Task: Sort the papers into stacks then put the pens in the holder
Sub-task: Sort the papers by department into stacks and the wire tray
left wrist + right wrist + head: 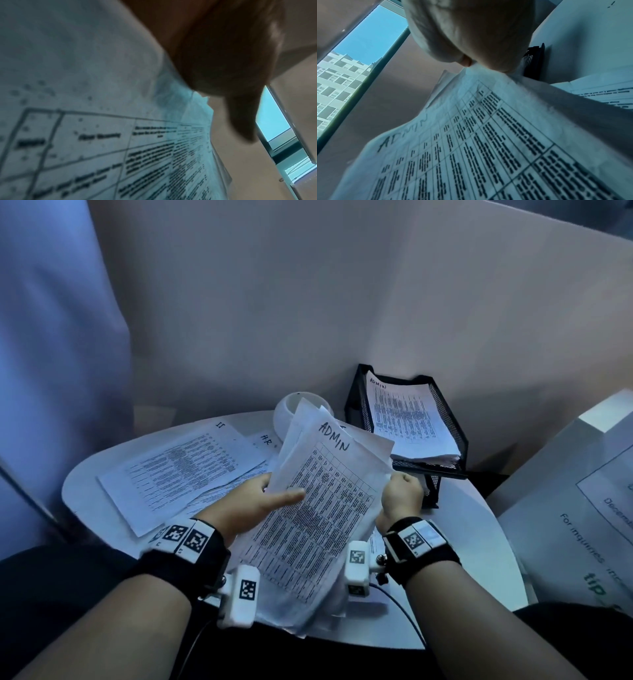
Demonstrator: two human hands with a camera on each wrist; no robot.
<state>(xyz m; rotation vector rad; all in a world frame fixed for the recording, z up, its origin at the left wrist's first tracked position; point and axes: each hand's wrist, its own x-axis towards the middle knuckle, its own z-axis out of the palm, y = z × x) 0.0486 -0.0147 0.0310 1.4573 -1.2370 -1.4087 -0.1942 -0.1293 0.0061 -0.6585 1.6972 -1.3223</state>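
Bench (102, 481): round white top; carries all the sorted paper.
IT stack (178, 470): lies flat at the bench's left edge, with an HR sheet (265, 441) just beyond it toward the far edge.
Tray (459, 440): black mesh, at the far right edge; an ADMIN pile (407, 419) already lies in it.
Held sheaf (318, 508): several loose sheets lifted over the bench's near edge, top sheet marked ADMIN, corners fanned and uneven.
Left hand (246, 508): grips the sheaf's left edge, thumb laid across the top sheet, fingers underneath.
Right hand (402, 496): fingers curled, pinching the right edge of the top sheet, just beside the tray.
Holder (291, 409): probably the white round cup at the far edge, half hidden behind the sheaf; no pens visible.
Step, judged: peel off the ADMIN sheet only and carry it to the tray.
Technique: keep the left thumb pressing the remaining sheets, slide the top sheet rightward, then lay it square on the pile.
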